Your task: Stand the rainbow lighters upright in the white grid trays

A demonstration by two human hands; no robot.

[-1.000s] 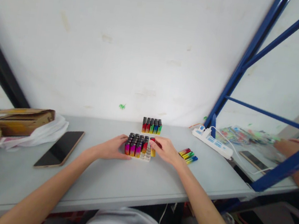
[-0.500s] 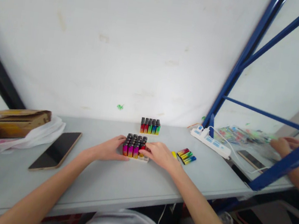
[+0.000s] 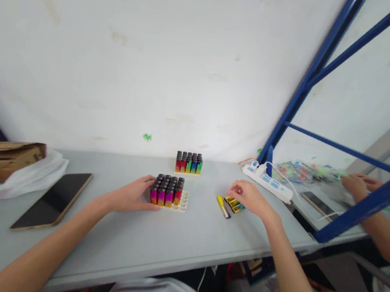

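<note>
Several upright lighters (image 3: 166,191) with black tops and purple, red and yellow bodies stand in a white tray (image 3: 183,204), whose right-hand holes show bare. My left hand (image 3: 134,195) rests at the tray's left side, thumb and fingers spread around its edge. Over at the right, my right hand (image 3: 248,196) is above a few lighters lying flat (image 3: 233,203), partly covering them; its fingers are curled and the fingertips are too small to read. A yellow lighter (image 3: 223,206) lies just left of that group.
Near the wall stands a second block of upright lighters (image 3: 189,163). A phone (image 3: 54,202), white plastic and a cardboard box (image 3: 6,162) are at left. A power strip (image 3: 268,184) and blue frame are at right; beyond it are another person's hands (image 3: 358,184).
My right hand has left the tray and moved right to the loose lighters. More red lighters show at the tray's right side. My left hand stays at the tray; the camera view has shifted slightly.
</note>
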